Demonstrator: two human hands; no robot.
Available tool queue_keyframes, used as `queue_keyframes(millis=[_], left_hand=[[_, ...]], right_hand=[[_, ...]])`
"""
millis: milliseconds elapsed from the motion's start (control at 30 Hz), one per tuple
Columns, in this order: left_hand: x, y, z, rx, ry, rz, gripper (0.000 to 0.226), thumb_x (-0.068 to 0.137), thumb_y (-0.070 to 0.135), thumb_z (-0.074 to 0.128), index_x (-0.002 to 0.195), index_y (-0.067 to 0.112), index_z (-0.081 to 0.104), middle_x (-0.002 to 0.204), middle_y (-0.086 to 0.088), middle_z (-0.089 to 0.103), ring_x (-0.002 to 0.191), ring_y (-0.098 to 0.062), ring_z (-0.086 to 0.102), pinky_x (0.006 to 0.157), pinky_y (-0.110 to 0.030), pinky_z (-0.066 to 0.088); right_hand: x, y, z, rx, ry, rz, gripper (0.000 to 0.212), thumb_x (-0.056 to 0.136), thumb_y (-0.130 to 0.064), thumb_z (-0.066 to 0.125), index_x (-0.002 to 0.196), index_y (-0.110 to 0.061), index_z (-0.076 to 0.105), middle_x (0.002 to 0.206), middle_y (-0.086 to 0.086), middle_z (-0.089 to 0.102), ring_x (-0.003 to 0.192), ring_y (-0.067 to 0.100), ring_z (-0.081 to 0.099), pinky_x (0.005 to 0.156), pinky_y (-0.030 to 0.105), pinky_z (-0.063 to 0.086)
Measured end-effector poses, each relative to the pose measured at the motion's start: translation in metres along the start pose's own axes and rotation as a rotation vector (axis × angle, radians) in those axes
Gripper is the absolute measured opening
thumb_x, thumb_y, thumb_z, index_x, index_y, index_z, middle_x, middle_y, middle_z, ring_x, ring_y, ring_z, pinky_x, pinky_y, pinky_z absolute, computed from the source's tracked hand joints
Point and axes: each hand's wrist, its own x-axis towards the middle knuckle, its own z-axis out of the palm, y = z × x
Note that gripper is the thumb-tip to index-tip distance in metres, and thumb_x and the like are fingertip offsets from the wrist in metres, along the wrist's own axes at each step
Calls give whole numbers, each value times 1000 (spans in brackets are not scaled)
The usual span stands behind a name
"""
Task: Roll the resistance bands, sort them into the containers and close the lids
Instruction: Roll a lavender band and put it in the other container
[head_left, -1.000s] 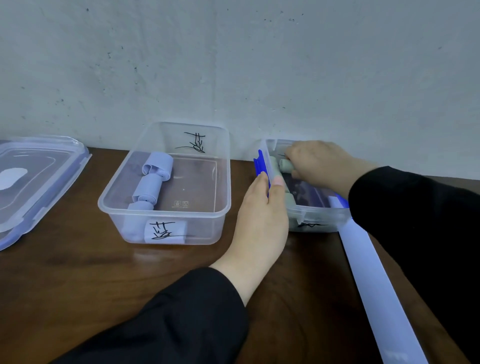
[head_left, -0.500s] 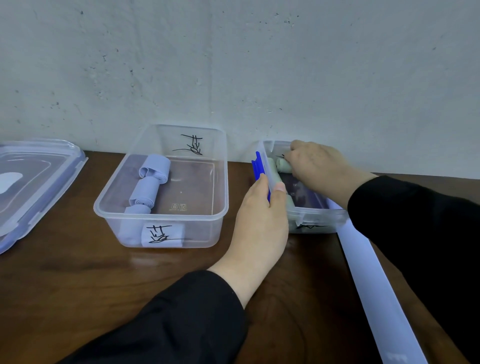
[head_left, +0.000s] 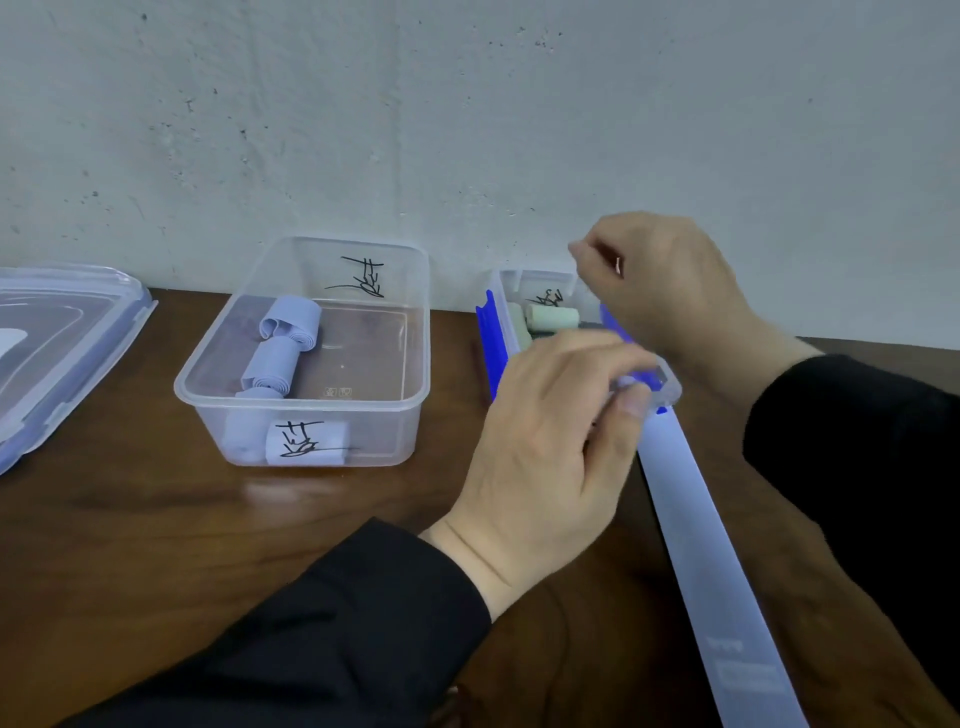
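Note:
The right clear container with blue clips stands against the wall and holds pale green rolled bands. My left hand reaches across its front, with thumb and fingertips pinching the front right corner of its rim. My right hand hovers above the container's back right, fingers curled, with nothing visible in it. The left clear container holds three rolled lilac bands. A flat, unrolled lilac band lies on the table from the right container's corner toward the bottom right.
A clear lid with blue-tinted clips lies at the far left on the brown wooden table. A grey wall rises directly behind both containers. Both containers carry handwritten labels. My black sleeves cover the lower part of the view.
My right hand has come up out of the right container, leaving the green rolls inside. My left hand has shifted from the container's left side to its front right corner.

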Motion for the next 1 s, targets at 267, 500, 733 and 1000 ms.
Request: queue_keyframes(millis=[267,500,733,1000], left_hand=[[-20,21,1,133,-344,-27,25,98,28,48,82,13,59,73,7,56,68,-12,53,63,-33,48],[-63,70,-1,231,-829,35,26,89,51,58,96,27,64,89,13,56,86,-4,46,78,-30,45],[-87,82,4,471,-839,161,22,95,40,51,94,29,70,83,9,50,81,-11,41,73,-29,38],[-86,94,-8,450,-782,26,15,100,26,44,91,21,55,65,5,54,57,-15,48,56,-35,42]], right_hand=[[-137,-33,-50,424,143,151,50,98,-26,55,54,-15,34,48,-2,31,46,15,28,44,28,25],[-207,-33,-37,668,-247,476,50,96,-37,59,56,-9,46,50,6,43,51,16,36,51,33,34],[-210,-44,-39,589,-204,475,47,95,-42,56,60,-11,51,53,6,53,52,23,42,54,41,44],[-215,-51,-55,785,-205,434,28,97,-27,58,73,-24,72,79,-10,72,77,8,66,72,22,51]])
